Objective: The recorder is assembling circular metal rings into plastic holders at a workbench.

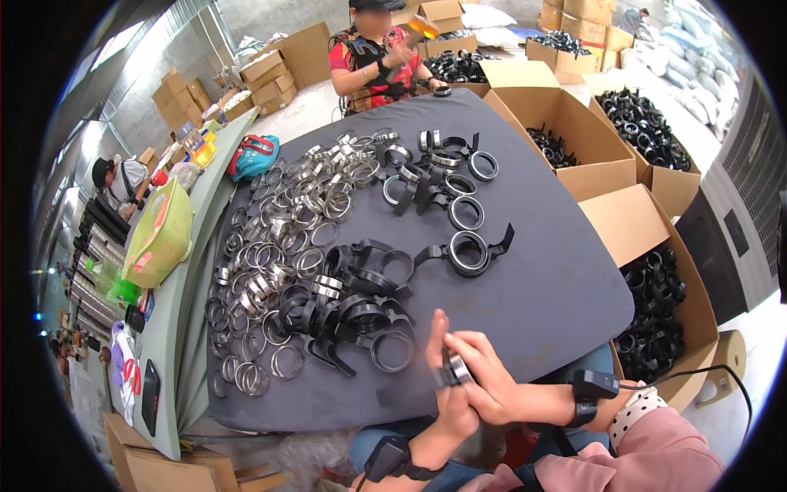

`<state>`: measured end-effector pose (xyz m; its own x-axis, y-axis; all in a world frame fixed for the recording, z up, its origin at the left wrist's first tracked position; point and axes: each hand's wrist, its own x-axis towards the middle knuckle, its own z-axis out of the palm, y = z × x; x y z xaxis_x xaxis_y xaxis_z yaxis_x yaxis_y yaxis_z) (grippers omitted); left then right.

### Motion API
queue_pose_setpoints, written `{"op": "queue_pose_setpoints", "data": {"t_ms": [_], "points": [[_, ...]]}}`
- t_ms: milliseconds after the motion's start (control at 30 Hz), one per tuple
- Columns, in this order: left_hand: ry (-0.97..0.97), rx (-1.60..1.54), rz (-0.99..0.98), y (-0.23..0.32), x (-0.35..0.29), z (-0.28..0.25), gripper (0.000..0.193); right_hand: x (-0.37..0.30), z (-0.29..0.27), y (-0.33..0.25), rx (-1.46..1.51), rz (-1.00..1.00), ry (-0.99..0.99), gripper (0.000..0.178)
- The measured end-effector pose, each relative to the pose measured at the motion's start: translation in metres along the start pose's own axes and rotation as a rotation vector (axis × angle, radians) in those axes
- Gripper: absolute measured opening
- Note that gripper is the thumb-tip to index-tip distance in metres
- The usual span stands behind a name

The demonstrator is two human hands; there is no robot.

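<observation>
Near the front edge of the table, my left hand point(452, 414) and my right hand point(487, 379) press together around a black ring part with a silver metal ring point(456, 371). Palms and fingers cover most of it. To their left lies a pile of black ring parts with arms point(361, 312). Loose silver metal rings point(299, 217) spread thickly over the table's left half. Farther back, black parts with silver rings seated in them point(469, 252) stand in a loose group.
Open cardboard boxes point(566, 123) of black parts line the table's right side. Across the grey table point(541, 271), a co-worker point(373, 61) raises a hammer point(422, 29). A side bench at left carries a green basket point(160, 234), red scissors point(131, 373) and a black phone-like slab point(151, 398).
</observation>
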<state>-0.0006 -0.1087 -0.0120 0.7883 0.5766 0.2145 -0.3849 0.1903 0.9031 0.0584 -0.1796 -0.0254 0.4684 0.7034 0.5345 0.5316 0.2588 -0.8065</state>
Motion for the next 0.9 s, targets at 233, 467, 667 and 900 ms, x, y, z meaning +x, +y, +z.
{"op": "queue_pose_setpoints", "data": {"t_ms": [233, 467, 667, 900], "points": [[-0.125, 0.321, -0.322, -0.061, 0.021, -0.020, 0.080, -0.001, -0.036, 0.045, -0.120, 0.338, 0.288, 0.040], [-0.225, 0.913, 0.005, -0.051, 0.042, -0.025, 0.064, 0.026, -0.170, 0.129, -0.955, 0.548, 0.545, 0.047], [-0.256, 1.173, 0.076, -0.065, 0.043, -0.031, 0.064, 0.085, -0.142, 0.176, -0.602, 0.317, 0.505, 0.045], [-0.328, 1.416, 0.313, -0.073, 0.102, -0.017, 0.072, 0.073, -0.134, 0.141, -0.388, 0.333, 0.189, 0.034]]}}
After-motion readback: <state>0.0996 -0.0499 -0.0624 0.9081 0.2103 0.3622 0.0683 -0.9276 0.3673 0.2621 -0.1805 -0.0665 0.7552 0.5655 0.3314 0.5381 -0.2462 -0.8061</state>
